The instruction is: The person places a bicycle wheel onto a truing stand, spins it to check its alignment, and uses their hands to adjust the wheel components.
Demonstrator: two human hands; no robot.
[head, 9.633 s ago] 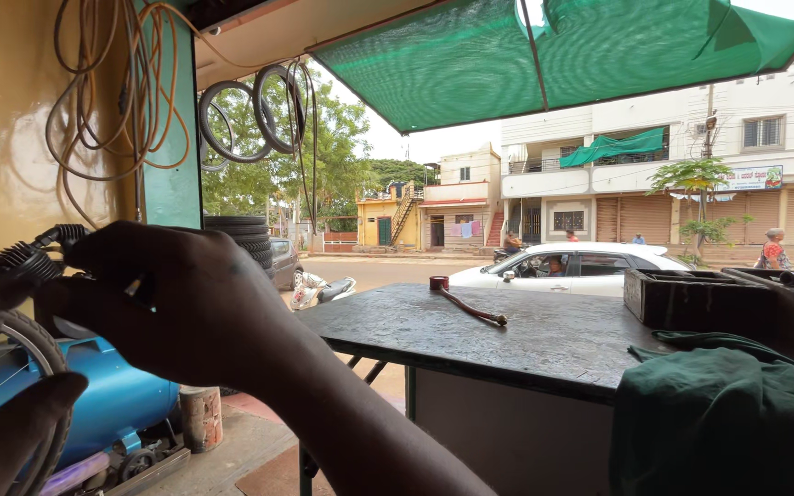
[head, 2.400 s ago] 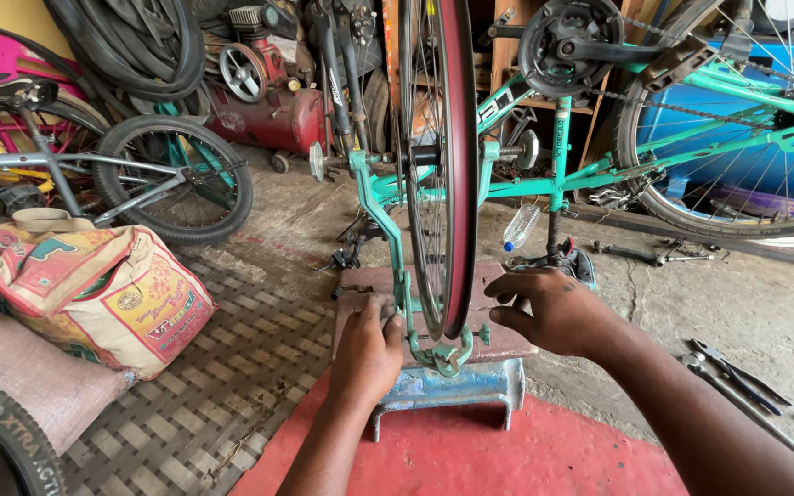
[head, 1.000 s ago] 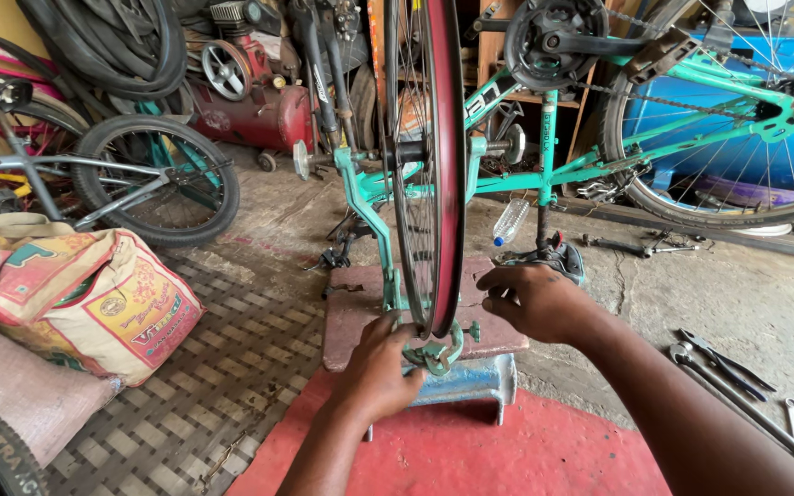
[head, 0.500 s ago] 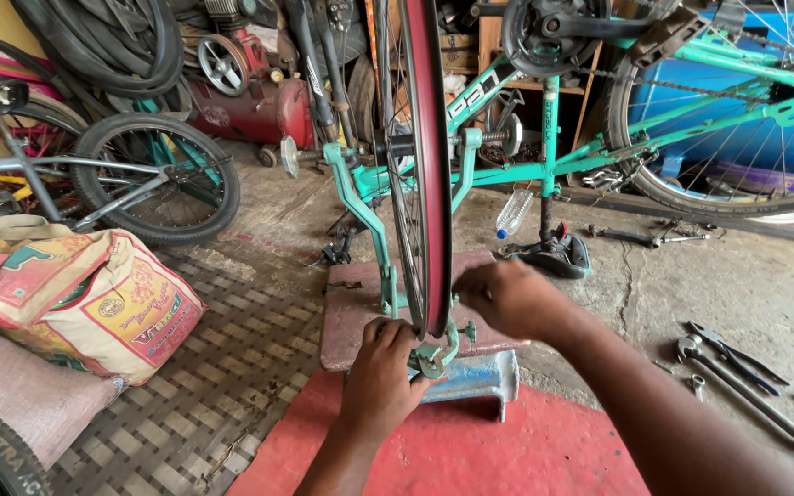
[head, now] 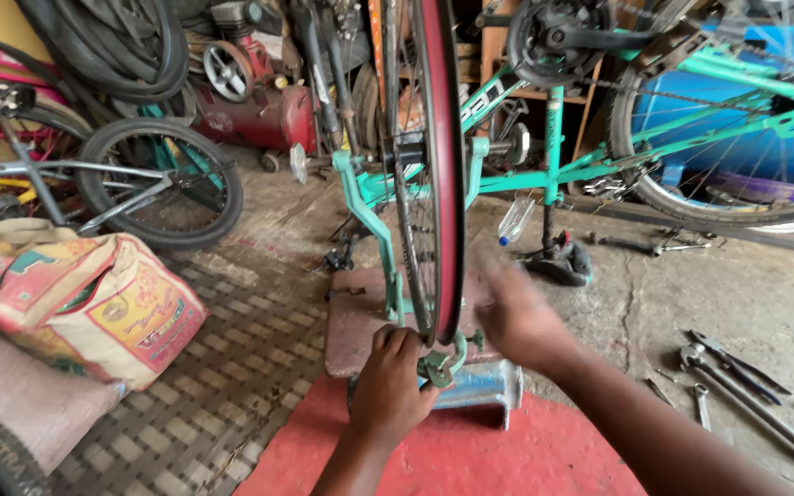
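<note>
**Hands at the foot of the wheel stand**

At six o'clock, my left hand (head: 390,381) clamps the green truing stand (head: 441,363) under the red-rimmed wheel (head: 441,165). At four o'clock my right hand (head: 518,317) is blurred; I cannot tell its grip. Spanners (head: 737,377) lie at three.

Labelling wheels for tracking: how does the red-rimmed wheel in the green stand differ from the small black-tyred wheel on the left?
The red-rimmed wheel stands edge-on in the green truing stand, without a tyre; the small black-tyred wheel shows its side, mounted on a grey bicycle. The left hand rests below the red one; nobody touches the black one. Both are upright and spoked.
</note>
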